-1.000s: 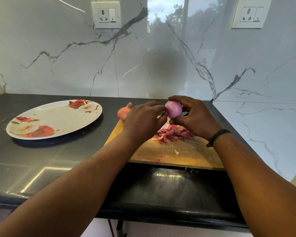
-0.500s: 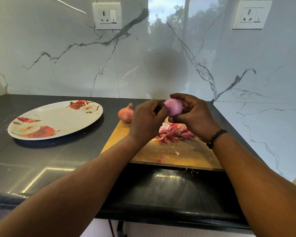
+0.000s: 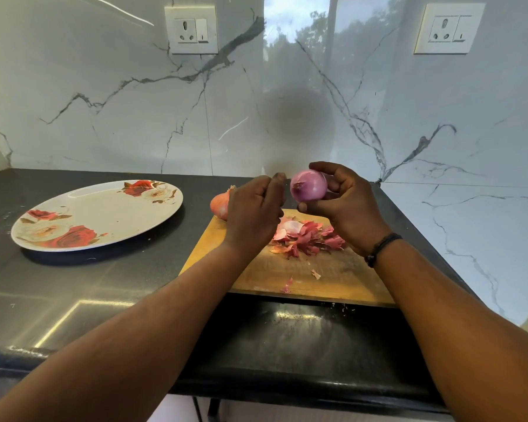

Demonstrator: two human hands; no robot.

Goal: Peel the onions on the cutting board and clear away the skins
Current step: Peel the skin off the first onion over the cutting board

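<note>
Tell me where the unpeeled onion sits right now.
Head view: the unpeeled onion sits at the cutting board's far left corner, just behind the left hand.

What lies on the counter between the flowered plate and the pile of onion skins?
In the head view, the unpeeled onion at the cutting board's far left corner, partly hidden by the left hand, lies between plate and skins.

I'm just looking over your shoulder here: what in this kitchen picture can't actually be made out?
Head view, the only one:
- Unpeeled onion: its right side is hidden behind the left hand.
- Left hand's fingertips: curled together, too small to tell whether they pinch a scrap of skin.
- Peeled onion: its far side is covered by the right hand.
- Skins: the pile's edges run under both hands.
- Cutting board: its far edge is hidden by hands and skins.
</note>
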